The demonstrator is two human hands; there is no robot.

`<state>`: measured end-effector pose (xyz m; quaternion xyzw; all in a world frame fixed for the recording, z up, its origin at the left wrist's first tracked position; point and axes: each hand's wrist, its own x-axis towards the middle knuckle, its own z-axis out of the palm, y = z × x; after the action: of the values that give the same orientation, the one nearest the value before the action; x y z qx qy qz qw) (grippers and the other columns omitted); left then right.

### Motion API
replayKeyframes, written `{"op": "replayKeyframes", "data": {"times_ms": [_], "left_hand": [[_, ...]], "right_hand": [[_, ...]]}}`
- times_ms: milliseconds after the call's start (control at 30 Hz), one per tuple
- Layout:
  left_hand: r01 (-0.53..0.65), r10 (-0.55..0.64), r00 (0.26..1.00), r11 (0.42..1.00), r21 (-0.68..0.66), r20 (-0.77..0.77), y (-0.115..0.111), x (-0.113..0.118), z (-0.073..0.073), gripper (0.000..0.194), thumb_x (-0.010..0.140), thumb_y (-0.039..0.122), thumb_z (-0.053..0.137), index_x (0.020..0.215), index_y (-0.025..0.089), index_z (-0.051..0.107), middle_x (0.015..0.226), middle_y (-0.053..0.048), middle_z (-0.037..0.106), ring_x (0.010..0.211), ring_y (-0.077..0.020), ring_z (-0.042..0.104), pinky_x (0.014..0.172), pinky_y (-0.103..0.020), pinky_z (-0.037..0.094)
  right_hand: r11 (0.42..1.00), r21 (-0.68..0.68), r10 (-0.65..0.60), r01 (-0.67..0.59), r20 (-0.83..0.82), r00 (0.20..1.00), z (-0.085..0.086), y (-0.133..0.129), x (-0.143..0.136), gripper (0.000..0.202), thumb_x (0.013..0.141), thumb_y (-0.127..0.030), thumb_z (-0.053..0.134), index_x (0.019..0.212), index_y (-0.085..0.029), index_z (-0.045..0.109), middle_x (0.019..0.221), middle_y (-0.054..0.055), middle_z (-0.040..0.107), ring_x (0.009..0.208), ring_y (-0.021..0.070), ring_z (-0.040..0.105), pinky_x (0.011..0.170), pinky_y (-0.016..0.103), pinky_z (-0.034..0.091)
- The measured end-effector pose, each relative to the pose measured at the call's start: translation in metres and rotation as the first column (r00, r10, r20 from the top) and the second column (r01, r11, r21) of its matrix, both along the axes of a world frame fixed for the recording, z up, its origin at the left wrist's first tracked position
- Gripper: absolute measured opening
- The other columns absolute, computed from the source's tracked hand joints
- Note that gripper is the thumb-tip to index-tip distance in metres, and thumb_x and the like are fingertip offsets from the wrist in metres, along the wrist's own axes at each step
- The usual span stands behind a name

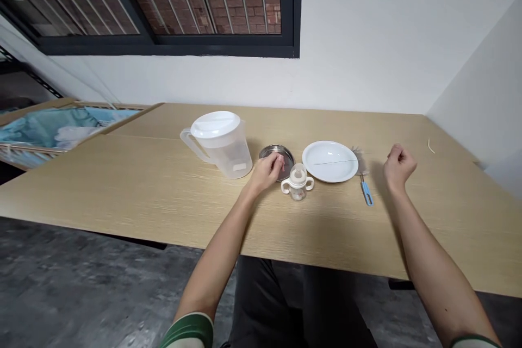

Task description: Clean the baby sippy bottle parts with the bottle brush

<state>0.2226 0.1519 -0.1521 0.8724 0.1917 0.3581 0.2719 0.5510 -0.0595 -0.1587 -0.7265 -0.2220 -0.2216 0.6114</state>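
My left hand (267, 171) is closed in a loose fist at the left edge of a round metal dish (287, 159), partly covering it; nothing shows in its fingers. Just right of that hand stands a clear baby bottle (298, 182) with two cream handles. My right hand (398, 167) is a fist at the right, touching no object. Between the hands lie a white oval plate (330, 162), with a thin dark line across it, and a wire-mesh utensil with a blue handle (367, 193), its head beside the plate's right rim.
A translucent pitcher (228, 152) with a white lid stands left of my left hand. Blue cloth or plastic (61, 125) fills an open box at the far left. A small pale strip (430, 145) lies far right on the wooden table (163, 190). Behind are a wall and a barred window.
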Motion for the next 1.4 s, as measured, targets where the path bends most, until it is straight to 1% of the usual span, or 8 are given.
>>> {"op": "replayKeyframes", "data": {"times_ms": [133, 300, 467, 633, 800, 967, 1267, 1400], "left_hand": [[-0.08, 0.082, 0.997, 0.99, 0.12, -0.008, 0.001, 0.002, -0.008, 0.043, 0.1, 0.044, 0.042, 0.065, 0.02, 0.048, 0.053, 0.002, 0.048, 0.05, -0.0115, 0.039, 0.055, -0.027, 0.03], [-0.092, 0.087, 0.995, 0.991, 0.101, 0.048, 0.0, -0.001, -0.008, 0.05, 0.1, 0.05, 0.041, 0.059, 0.021, 0.044, 0.05, 0.002, 0.043, 0.047, -0.0114, 0.037, 0.054, -0.028, 0.029], [0.088, -0.09, 0.994, 0.996, 0.034, 0.057, 0.0, -0.007, -0.003, 0.068, 0.1, 0.067, 0.022, 0.062, 0.019, 0.053, 0.06, -0.004, 0.058, 0.058, -0.015, 0.054, 0.061, -0.029, 0.04], [0.324, -0.324, 0.946, 0.942, -0.084, 0.011, -0.002, -0.005, 0.005, 0.076, 0.077, 0.086, 0.052, 0.097, 0.015, 0.068, 0.092, -0.01, 0.071, 0.082, -0.0216, 0.063, 0.078, -0.033, 0.048], [0.356, -0.364, 0.928, 0.929, -0.1, -0.078, -0.007, 0.001, 0.007, 0.077, 0.053, 0.066, 0.087, 0.106, 0.015, 0.067, 0.1, -0.01, 0.069, 0.089, -0.0244, 0.062, 0.087, -0.038, 0.048], [0.382, -0.411, 0.895, 0.907, -0.179, -0.174, -0.018, 0.003, 0.012, 0.064, 0.058, 0.054, 0.089, 0.104, 0.016, 0.066, 0.1, -0.007, 0.068, 0.09, -0.0238, 0.062, 0.085, -0.037, 0.048], [0.356, -0.403, 0.91, 0.881, -0.312, -0.099, -0.024, 0.003, 0.013, 0.056, 0.066, 0.049, 0.086, 0.104, 0.014, 0.066, 0.099, -0.008, 0.069, 0.09, -0.0222, 0.064, 0.082, -0.033, 0.049], [0.318, -0.36, 0.928, 0.897, -0.308, -0.092, -0.022, 0.003, 0.012, 0.05, 0.067, 0.048, 0.084, 0.101, 0.014, 0.068, 0.1, -0.008, 0.07, 0.092, -0.0228, 0.065, 0.086, -0.034, 0.05]], "right_hand": [[0.999, -0.048, -0.021, 0.019, -0.053, 0.998, -0.018, -0.008, 0.005, 0.054, 0.09, -0.052, 0.05, 0.05, -0.024, 0.026, 0.05, -0.007, 0.018, 0.049, 0.008, 0.02, 0.052, 0.03, 0.017], [0.998, -0.06, -0.027, 0.029, 0.02, 0.999, -0.015, -0.01, -0.003, 0.051, 0.09, -0.048, 0.049, 0.052, -0.024, 0.024, 0.052, -0.006, 0.018, 0.05, 0.0081, 0.02, 0.053, 0.03, 0.016], [0.991, -0.12, -0.038, 0.065, 0.217, 0.975, -0.015, -0.009, -0.014, 0.053, 0.091, -0.049, 0.046, 0.051, -0.025, 0.023, 0.05, -0.007, 0.02, 0.05, 0.0091, 0.023, 0.057, 0.03, 0.025], [0.989, -0.118, -0.046, 0.09, 0.335, 0.941, -0.016, -0.008, -0.025, 0.051, 0.092, -0.04, 0.046, 0.05, -0.025, 0.021, 0.047, -0.007, 0.022, 0.049, 0.0099, 0.026, 0.066, 0.033, 0.034], [0.982, -0.169, -0.012, 0.085, 0.391, 0.92, -0.016, -0.006, -0.032, 0.053, 0.094, -0.043, 0.043, 0.051, -0.025, 0.019, 0.046, -0.006, 0.022, 0.049, 0.0114, 0.025, 0.072, 0.035, 0.039], [0.974, -0.215, 0.029, 0.07, 0.425, 0.905, -0.012, -0.008, -0.04, 0.056, 0.094, -0.049, 0.042, 0.05, -0.026, 0.017, 0.045, -0.005, 0.022, 0.049, 0.0116, 0.022, 0.072, 0.036, 0.04], [0.891, -0.409, 0.394, -0.196, 0.484, 0.781, -0.004, 0.001, -0.093, 0.044, 0.089, -0.046, 0.053, 0.054, -0.025, 0.036, 0.05, -0.001, 0.042, 0.053, 0.0159, 0.04, 0.077, 0.041, 0.039], [0.752, -0.499, 0.628, -0.431, 0.343, 0.699, 0.009, 0.014, -0.125, 0.022, 0.085, -0.041, 0.062, 0.073, -0.025, 0.052, 0.071, 0.004, 0.061, 0.074, 0.0235, 0.056, 0.082, 0.043, 0.043]]}}
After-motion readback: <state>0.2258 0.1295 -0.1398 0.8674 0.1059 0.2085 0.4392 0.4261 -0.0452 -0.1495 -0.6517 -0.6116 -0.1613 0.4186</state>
